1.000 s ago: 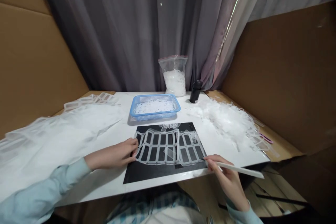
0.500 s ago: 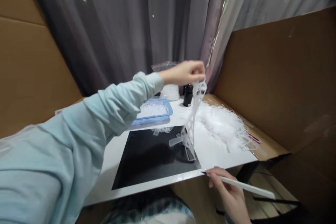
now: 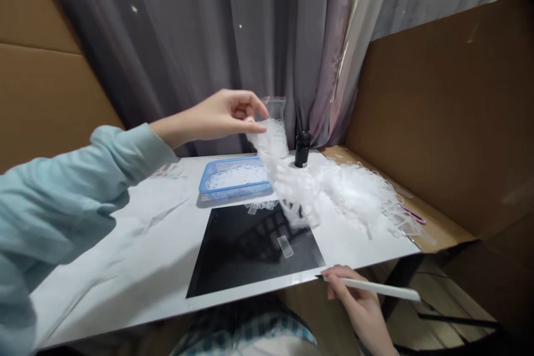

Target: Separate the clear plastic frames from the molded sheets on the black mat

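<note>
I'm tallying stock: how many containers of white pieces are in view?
2: the blue basket behind the black sheet, and the clear bag beyond it, partly hidden by the left hand.

Room above black sheet (image 3: 225,261), hanging plastic (image 3: 292,186) at far right

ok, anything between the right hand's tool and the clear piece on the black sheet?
Nothing visible between the tool in the right hand and the clear piece, only tabletop and black sheet. Blurred plastic from the left hand hangs beyond.
</note>
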Demonstrator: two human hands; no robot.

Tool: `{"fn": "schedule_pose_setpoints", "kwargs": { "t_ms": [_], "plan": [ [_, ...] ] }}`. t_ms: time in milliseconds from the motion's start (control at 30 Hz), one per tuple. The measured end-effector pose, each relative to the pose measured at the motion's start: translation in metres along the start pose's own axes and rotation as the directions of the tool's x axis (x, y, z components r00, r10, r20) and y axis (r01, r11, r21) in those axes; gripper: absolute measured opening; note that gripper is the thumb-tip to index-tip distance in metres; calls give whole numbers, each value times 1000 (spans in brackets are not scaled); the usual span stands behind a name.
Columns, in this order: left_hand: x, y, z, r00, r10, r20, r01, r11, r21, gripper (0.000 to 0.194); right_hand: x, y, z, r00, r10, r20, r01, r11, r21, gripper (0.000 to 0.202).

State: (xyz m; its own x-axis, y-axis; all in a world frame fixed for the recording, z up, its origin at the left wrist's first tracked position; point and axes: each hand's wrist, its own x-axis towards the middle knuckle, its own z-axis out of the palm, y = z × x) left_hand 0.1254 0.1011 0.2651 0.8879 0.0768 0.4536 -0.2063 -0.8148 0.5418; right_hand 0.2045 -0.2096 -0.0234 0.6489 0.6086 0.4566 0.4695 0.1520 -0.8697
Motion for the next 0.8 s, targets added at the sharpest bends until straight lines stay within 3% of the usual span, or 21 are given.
{"fn": "schedule_pose_setpoints", "kwargs": {
  "t_ms": [133, 267, 367, 433, 500, 600, 800],
  "plan": [
    [-13, -6, 2, 1000, 12, 17, -13, 998, 57, 32, 0, 0, 19, 996, 7, 90, -13, 998, 68, 20],
    [1, -5, -1, 998, 55, -35, -52, 995, 86, 27, -7, -5, 30, 970, -26, 240, -6, 991, 133, 21],
    [17, 0, -6, 990, 97, -99, -87, 991, 106, 26, -10, -6, 41, 945, -108, 310, 96, 994, 55, 25],
    [28, 7, -10, 981, 133, -143, -110, 981, 157, 26, -8, -5, 52, 914, -193, 358, 219, 975, -31, 24],
    [37, 17, -13, 970, 170, -173, -131, 968, 216, 25, -2, -2, 66, 848, -243, 470, 323, 942, -96, 22],
    [48, 34, -13, 962, 201, -186, -146, 951, 273, 25, 13, 2, 82, 786, -224, 576, 341, 934, -103, 18],
    [54, 49, -3, 962, 168, -213, -85, 932, 351, 24, 36, 12, 90, 845, -214, 490, 280, 958, -65, 29]
  ]
}}
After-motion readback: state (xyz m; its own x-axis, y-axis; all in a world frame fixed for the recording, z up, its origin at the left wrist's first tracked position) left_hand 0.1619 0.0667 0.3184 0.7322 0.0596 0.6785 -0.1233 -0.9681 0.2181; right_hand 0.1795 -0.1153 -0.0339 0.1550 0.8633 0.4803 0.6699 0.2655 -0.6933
